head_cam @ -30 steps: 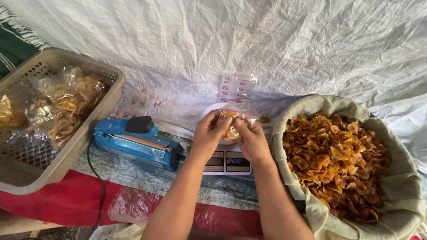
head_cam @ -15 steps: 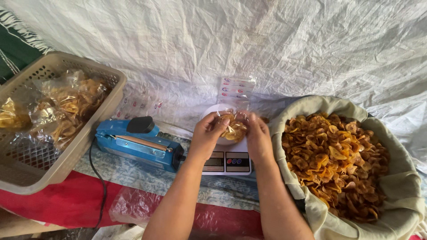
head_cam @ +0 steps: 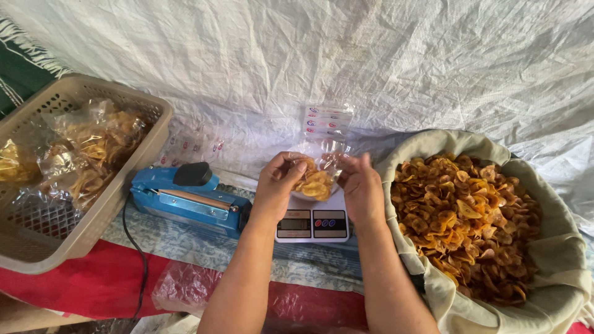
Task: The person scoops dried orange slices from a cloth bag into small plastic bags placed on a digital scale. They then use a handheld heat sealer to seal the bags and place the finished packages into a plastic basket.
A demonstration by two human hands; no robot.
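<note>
A clear plastic bag (head_cam: 323,167) partly filled with golden chips stands on the platform of a small kitchen scale (head_cam: 312,224). The bag sits at the centre of the view, upright, with its printed top edge rising above the hands.

The left hand (head_cam: 279,184) grips the left side of the bag; its fingers curl around the plastic near the chips. The right hand (head_cam: 360,185) holds the right side of the bag, fingers bent against the film. Both hands are closed on the bag, one on each side, directly above the scale. Both forearms extend up from the bottom edge of the view.

The scale is white, with a grey display and coloured buttons on its front face, which shows between the two wrists.

Just beside the scale, on its left, lies a blue heat sealer (head_cam: 185,198) with a black knob on top. A black cable (head_cam: 137,260) runs from it down toward the lower edge.

Farther left stands a beige plastic basket (head_cam: 117,185) with perforated walls. It holds several filled clear bags of chips (head_cam: 93,154).

To the right of the scale, near the right forearm, stands a large cloth sack (head_cam: 557,284), its rim rolled down. It is filled with loose chips (head_cam: 467,216).

A white woven sheet (head_cam: 371,55) covers the background. A red cloth (head_cam: 93,284) lies along the near edge.
</note>
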